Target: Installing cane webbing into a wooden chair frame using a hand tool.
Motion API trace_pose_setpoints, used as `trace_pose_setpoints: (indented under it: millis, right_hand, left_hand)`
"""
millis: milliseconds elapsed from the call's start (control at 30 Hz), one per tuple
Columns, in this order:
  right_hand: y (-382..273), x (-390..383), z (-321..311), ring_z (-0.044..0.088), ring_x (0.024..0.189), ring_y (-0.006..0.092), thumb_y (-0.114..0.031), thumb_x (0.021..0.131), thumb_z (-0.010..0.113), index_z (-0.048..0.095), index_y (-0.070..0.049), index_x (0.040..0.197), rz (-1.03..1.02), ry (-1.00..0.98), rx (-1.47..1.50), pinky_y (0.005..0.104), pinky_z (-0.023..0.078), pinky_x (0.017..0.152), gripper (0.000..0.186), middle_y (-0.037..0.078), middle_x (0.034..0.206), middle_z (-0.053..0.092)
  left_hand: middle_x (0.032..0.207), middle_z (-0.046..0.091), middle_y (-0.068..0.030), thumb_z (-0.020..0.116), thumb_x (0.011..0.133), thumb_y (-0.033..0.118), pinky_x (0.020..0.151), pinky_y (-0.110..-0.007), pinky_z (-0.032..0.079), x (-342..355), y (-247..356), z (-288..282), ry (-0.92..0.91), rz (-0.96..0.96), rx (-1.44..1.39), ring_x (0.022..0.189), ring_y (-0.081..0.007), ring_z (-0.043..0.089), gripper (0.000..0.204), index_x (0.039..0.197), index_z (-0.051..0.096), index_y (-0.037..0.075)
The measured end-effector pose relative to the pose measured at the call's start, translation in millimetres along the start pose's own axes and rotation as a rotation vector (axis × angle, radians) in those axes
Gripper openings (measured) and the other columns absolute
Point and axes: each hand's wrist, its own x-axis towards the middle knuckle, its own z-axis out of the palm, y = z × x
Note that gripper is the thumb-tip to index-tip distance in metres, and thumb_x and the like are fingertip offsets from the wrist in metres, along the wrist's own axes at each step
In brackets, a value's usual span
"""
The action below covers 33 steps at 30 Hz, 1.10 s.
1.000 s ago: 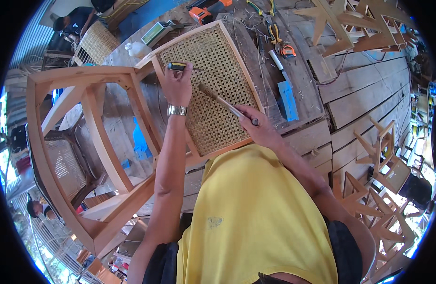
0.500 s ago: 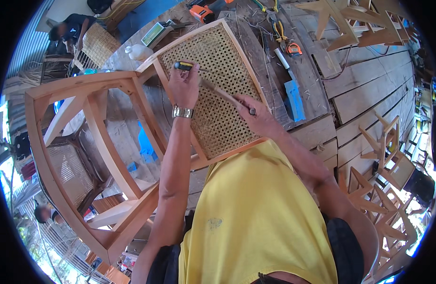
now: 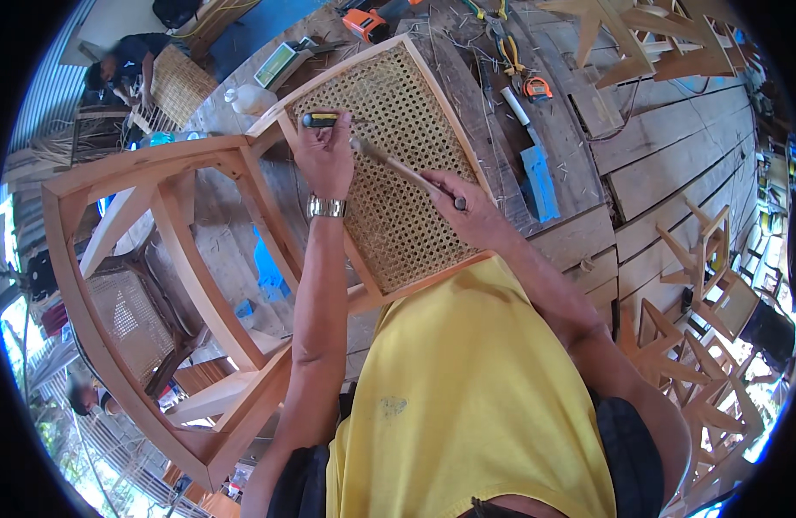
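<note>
My left hand [image 3: 326, 161], with a metal watch on its wrist, is closed around a screwdriver [image 3: 319, 119]. Its black and yellow handle points left, and its shaft extends right over the woven cane panel [image 3: 406, 216]. In my right hand [image 3: 469, 214] is a hammer [image 3: 404, 170], gripped near the end of its wooden handle. The hammer's head hangs over the panel, just right of my left hand. The cane sits inside a light wooden chair frame [image 3: 465, 129], which rests across the workbench and against my yellow shirt.
The chair's other framing [image 3: 203, 259] rises at the left. Pliers [image 3: 505, 47], an orange tape measure [image 3: 536, 88] and an orange power tool [image 3: 366, 24] lie on the workbench [image 3: 579, 173]. Wooden chair parts [image 3: 700, 388] stand at the right. Another person [image 3: 130, 65] works at the far left.
My left hand and the screwdriver have shifted slightly left. The hammer's head has moved a little up and left, while my right hand has barely moved.
</note>
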Motion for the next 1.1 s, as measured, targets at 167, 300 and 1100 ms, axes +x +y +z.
trace_pose_setpoints:
  millis: [167, 300, 1100]
  right_hand:
    - [-7, 10, 0, 0.049, 0.071, 0.0044, -0.019, 0.103, 0.055, 0.055, -0.002, 0.135, 0.005, -0.087, 0.046, 0.0227, 0.043, 0.063, 0.037, -0.002, 0.085, 0.056]
    - [0, 13, 2, 0.05, 0.071, 0.0044, -0.019, 0.103, 0.055, 0.055, -0.002, 0.136, -0.011, 0.06, -0.023, 0.0228, 0.043, 0.064, 0.037, -0.002, 0.085, 0.056]
    - [7, -25, -37, 0.04, 0.062, 0.0013, -0.014, 0.103, 0.053, 0.054, -0.003, 0.138, 0.129, 0.292, 0.246, 0.0179, 0.032, 0.054, 0.037, -0.002, 0.078, 0.052]
  left_hand:
    - [0.086, 0.068, 0.0014, 0.076, 0.091, 0.014, 0.069, -0.023, 0.051, 13, -24, -3, -0.03, -0.015, 0.137, 0.074, -0.0052, 0.061, 0.016, 0.1, 0.064, 0.008]
    - [0.089, 0.069, 0.0023, 0.076, 0.091, 0.013, 0.071, -0.021, 0.049, 12, 1, 0, -0.018, 0.004, 0.052, 0.078, -0.0039, 0.06, 0.012, 0.098, 0.067, 0.008]
    - [0.094, 0.07, -0.0004, 0.076, 0.09, 0.01, 0.078, -0.024, 0.053, -11, -1, 1, -0.014, -0.032, 0.056, 0.085, -0.0068, 0.065, 0.018, 0.104, 0.063, 0.006]
